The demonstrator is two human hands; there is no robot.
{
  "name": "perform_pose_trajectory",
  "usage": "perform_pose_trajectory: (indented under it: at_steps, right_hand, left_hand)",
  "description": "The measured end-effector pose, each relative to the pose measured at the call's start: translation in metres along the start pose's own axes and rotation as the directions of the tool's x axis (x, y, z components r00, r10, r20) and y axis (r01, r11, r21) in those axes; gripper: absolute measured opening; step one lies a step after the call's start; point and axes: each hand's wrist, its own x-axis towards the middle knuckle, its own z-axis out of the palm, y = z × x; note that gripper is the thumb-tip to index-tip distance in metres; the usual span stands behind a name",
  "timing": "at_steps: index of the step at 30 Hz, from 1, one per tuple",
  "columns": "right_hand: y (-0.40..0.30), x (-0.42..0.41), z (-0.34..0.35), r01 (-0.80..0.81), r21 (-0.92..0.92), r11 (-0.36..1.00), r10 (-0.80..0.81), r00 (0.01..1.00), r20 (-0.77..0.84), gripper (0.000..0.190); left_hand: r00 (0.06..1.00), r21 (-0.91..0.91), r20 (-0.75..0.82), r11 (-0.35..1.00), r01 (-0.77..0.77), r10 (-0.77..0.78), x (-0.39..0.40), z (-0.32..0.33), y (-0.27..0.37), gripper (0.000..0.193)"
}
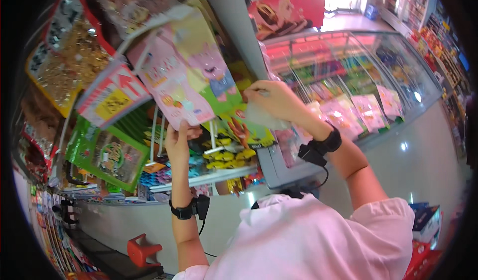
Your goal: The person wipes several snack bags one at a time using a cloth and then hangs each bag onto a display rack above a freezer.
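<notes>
My left hand (181, 140) pinches the lower edge of a pink snack pouch (175, 82), thumb in front and fingers behind it. The pouch hangs from the rack beside a yellow-green package with a cartoon pig (213, 63). My right hand (274, 98) is at the right edge of that package, with a thin whitish sheet (265, 115) hanging under its fingers. Whether the sheet is cloth or plastic cannot be told. Behind it hangs a green-yellow snack bag (239, 125) with a dark lower edge.
A price tag (114, 97) juts out left of the pouch, near a green snack bag (112, 155) on a hook. Small yellow packets (229, 156) fill a lower shelf. On the right, a glass-topped chest freezer (373, 59) has pink pouches (368, 110) along its side. A red stool (143, 250) stands on the floor.
</notes>
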Motion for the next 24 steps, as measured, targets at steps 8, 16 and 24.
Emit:
perform_pose_trajectory:
  at_steps: [8,16,24]
  right_hand:
    - [0.091,-0.100,-0.098,-0.356,-0.156,0.921,0.305,0.911,-0.279,0.024]
    - [0.181,-0.174,-0.119,-0.677,-0.165,0.717,0.613,0.725,-0.313,0.029]
    - [0.210,-0.183,-0.123,-0.631,-0.332,0.702,0.645,0.760,-0.079,0.034]
  left_hand:
    - [0.917,-0.005,0.141,0.926,0.378,-0.374,-0.106,-0.006,-0.084,0.021]
    - [0.561,0.123,0.626,0.779,0.615,-0.542,-0.112,0.133,-0.144,0.028]
    - [0.489,0.101,0.424,0.577,0.811,-0.762,-0.107,0.239,-0.208,0.050]
